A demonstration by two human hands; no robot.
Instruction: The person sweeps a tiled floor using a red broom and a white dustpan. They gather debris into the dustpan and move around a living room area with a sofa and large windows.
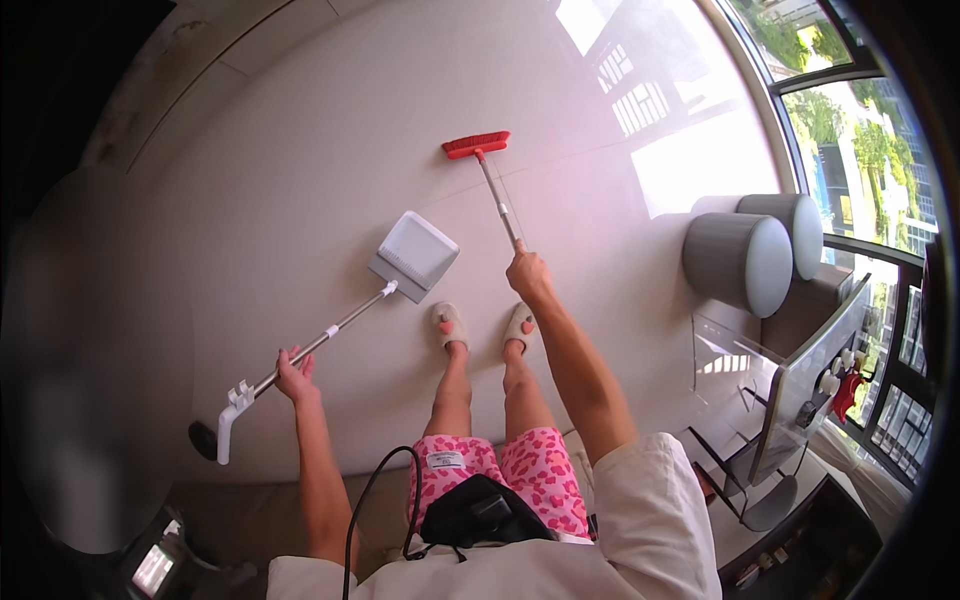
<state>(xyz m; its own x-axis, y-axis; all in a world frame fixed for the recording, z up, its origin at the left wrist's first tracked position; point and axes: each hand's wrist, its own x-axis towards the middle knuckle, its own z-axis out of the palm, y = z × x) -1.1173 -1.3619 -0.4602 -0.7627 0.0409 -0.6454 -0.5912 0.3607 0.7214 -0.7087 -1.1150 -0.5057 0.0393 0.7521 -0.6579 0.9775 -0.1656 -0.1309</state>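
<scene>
My right hand (pixel 529 273) grips the metal handle of a broom (pixel 477 145), its red bristle head out on the pale floor ahead of my feet. The bristles point away from me. My left hand (pixel 298 373) is closed around the metal pole of a long-handled dustpan (pixel 418 255). That pan is light grey and white, with a row of teeth across it, and it sits just ahead and left of my slippers. Its white hooked grip (pixel 225 431) extends beyond my left hand toward the lower left. I cannot make out any debris in the pan.
Two grey cylindrical stools (pixel 727 259) stand on the right by tall windows (pixel 855 135). Nearer on that side are a glass-like table (pixel 795 382) and a chair (pixel 769 502). My slippered feet (pixel 448 324) are on the floor; a dark round object (pixel 202 440) lies at left.
</scene>
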